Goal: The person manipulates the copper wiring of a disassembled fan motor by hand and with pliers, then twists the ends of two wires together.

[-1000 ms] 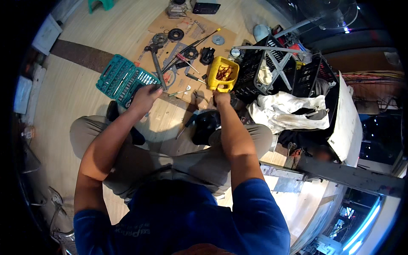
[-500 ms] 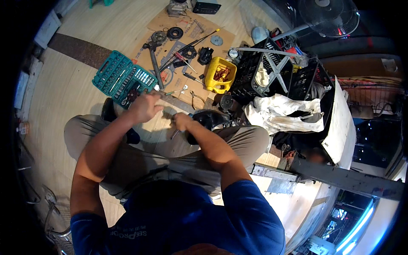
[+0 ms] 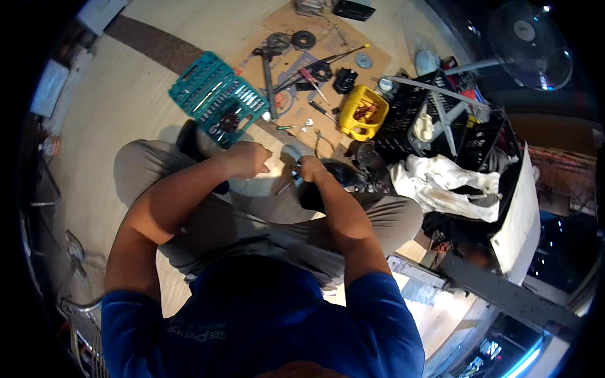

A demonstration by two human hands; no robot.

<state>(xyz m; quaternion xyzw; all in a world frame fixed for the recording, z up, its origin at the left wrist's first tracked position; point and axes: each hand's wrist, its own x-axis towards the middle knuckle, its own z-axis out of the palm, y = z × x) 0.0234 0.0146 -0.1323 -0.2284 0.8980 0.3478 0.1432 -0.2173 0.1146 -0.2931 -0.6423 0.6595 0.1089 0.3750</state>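
My left hand [image 3: 249, 159] is closed below the open teal socket case [image 3: 220, 101]; what it holds, if anything, is hidden. A little to its right, my right hand [image 3: 310, 168] grips a slim tool [image 3: 285, 187], low between my bent legs, near dark shoes. Above my hands a cardboard sheet [image 3: 283, 22] carries a long metal bar [image 3: 268, 85], several ring-shaped parts [image 3: 303, 40], screwdrivers [image 3: 322, 111] and pliers [image 3: 324, 145]. A yellow cut-open container [image 3: 363, 113] with small reddish items sits up and right of my right hand.
Black crates [image 3: 403, 107] stand at the right with metal struts [image 3: 450, 126] over them, a white cloth [image 3: 441, 189] draped in front and a pale board [image 3: 517, 227] alongside. A fan [image 3: 523, 44] is at the upper right, and a metal beam [image 3: 504, 283] crosses the lower right.
My right hand has left the yellow container's edge and come down-left onto the slim tool. My left hand has drawn back from the long bar by the case toward me. The view has shifted.
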